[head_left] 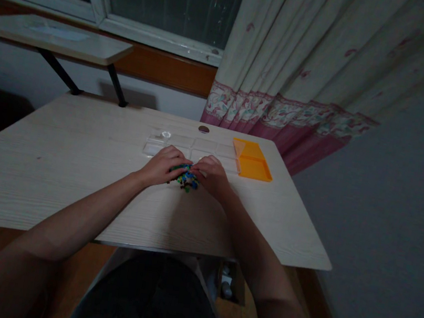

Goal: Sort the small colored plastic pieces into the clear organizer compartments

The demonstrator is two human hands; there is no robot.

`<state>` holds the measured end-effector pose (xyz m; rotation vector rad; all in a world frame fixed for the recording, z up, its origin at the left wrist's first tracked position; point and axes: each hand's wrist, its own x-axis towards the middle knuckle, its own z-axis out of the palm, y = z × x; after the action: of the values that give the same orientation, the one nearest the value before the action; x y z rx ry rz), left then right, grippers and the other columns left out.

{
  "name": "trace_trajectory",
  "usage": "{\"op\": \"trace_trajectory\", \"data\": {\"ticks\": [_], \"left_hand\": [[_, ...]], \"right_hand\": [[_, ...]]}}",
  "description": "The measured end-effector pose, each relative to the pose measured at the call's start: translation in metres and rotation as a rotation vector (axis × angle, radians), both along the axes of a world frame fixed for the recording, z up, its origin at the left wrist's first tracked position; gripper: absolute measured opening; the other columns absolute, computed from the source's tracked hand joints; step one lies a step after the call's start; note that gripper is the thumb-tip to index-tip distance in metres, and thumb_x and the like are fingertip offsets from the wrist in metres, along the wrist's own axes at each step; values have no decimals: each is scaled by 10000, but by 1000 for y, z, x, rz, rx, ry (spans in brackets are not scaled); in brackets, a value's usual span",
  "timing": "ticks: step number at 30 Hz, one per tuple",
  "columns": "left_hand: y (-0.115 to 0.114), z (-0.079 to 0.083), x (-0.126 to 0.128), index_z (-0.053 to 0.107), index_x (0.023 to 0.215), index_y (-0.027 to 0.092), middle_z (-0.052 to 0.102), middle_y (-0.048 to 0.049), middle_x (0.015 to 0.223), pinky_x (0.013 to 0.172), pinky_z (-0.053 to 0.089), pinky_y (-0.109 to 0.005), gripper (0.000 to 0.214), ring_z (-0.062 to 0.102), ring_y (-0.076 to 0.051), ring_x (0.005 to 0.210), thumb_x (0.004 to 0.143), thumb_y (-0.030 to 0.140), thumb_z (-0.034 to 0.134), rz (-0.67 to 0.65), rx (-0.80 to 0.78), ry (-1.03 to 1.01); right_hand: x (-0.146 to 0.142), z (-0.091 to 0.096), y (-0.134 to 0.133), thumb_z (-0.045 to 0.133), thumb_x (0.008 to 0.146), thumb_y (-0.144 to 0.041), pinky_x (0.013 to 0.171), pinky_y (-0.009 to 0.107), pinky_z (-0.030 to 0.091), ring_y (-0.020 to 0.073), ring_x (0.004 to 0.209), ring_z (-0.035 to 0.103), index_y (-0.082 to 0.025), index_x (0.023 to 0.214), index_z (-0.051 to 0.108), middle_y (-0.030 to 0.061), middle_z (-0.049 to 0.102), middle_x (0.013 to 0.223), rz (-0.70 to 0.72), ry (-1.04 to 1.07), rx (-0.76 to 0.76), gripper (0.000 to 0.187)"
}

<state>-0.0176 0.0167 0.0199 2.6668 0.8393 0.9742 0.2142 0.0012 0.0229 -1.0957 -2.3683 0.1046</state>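
A small heap of coloured pieces (188, 179), blue, green, yellow and dark, lies on the table in front of me. They are too small to tell their exact kind. My left hand (164, 166) curls over the heap's left side, its fingers and thumb closed around some pieces. From the right, my right hand (211, 175) meets it, fingertips bent in and pressed on the pieces. The two hands nearly touch above the heap, hiding part of it. Just behind them lies a clear plastic tray (205, 146) with several compartments, its near edge partly covered by my hands.
An open orange case (255, 168) stands at the tray's right end. Farther back, a dark round disc (203, 129) is on the pale wooden table (74, 175). A raised shelf (104, 52) on black legs stands at the back left. Curtains (284, 101) hang behind the table.
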Motion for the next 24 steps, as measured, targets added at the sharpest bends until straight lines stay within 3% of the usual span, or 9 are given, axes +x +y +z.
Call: {"op": "trace_trajectory", "data": {"ticks": [8,24], "left_hand": [[2,-2,0,722,1029,224,682,-75,994,935,436,-403,298,556,-228,986,995,397,482,-23,11,15],[1,0,0,627,955,201,644,-67,914,918,434,-397,233,550,-233,954,995,375,478,54,9,-36]], "right_hand": [[-5,1,-4,576,968,-364,853,338,370,207,903,537,-203,912,752,71,688,903,0,12,23,245],[-5,2,-5,587,960,-344,843,346,380,214,908,539,-209,976,759,75,670,909,-59,57,67,218]]}}
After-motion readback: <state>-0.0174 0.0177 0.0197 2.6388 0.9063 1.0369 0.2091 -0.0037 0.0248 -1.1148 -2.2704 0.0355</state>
